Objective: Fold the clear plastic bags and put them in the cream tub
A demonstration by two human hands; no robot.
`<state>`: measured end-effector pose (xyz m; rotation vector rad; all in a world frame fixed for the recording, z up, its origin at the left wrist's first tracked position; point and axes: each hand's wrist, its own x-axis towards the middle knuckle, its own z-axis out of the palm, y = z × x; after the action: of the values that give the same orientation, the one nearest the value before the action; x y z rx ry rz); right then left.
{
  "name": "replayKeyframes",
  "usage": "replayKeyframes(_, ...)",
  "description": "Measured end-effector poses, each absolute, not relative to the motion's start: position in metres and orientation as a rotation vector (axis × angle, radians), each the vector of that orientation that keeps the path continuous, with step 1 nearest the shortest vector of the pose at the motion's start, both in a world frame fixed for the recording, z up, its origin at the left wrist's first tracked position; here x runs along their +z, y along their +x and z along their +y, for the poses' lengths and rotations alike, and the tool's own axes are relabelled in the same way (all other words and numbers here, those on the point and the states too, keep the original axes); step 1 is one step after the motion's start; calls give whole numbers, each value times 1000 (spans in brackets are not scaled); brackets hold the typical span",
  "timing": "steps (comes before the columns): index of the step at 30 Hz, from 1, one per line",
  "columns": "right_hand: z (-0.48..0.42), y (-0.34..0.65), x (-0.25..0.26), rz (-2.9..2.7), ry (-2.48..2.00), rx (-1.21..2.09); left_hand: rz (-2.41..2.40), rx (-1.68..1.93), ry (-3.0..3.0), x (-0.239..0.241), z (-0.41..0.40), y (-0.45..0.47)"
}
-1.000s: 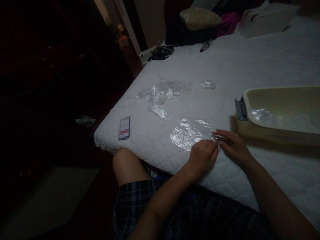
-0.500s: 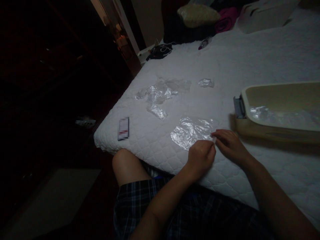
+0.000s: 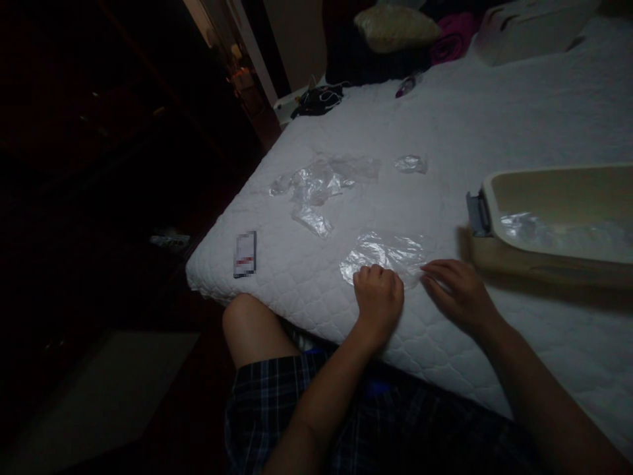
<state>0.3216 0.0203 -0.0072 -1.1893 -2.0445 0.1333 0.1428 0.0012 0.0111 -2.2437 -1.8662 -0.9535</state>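
Note:
A clear, crinkled plastic bag [image 3: 380,249] is spread on the white quilted bed cover. Over its near edge lies my left hand [image 3: 378,295], fingers curled closed on the film; its fingertips are hidden beneath the hand. My right hand [image 3: 457,290] pinches the bag's right corner between thumb and fingers. Farther off is a crumpled heap of clear plastic bags [image 3: 316,185], and beside it a small folded clear plastic piece [image 3: 410,164].
To the right stands an open cream storage box [image 3: 487,247] with a grey latch and clear plastic inside. A blurred-out phone-like rectangle [image 3: 245,254] lies near the bed's left corner. At the back are a stuffed bag [image 3: 398,30], a rolled magenta cloth [image 3: 452,36] and a pale box [image 3: 534,33].
My left hand has moved left along the bag's near edge, away from my right hand, and now covers part of the film. My right hand stays near the corner.

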Motion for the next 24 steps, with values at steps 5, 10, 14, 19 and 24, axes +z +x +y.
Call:
replayKeyframes(5,18,314,-5,-2236,-1119,106,-1954,-848,-2223,11,3,141)
replayKeyframes(10,19,314,-8,-2319,-1128,93,-1890,-729,-2374,9,9,138)
replayKeyframes(14,20,315,-11,-2312,-1140,118,-1896,-711,-2422,9,10,139)
replayKeyframes(19,17,313,-7,-2077,-1181,286,-1960,-977,-2420,24,13,126)
replayKeyframes(24,17,319,-5,-1593,-1525,465,-2231,-1254,-2263,36,30,72)
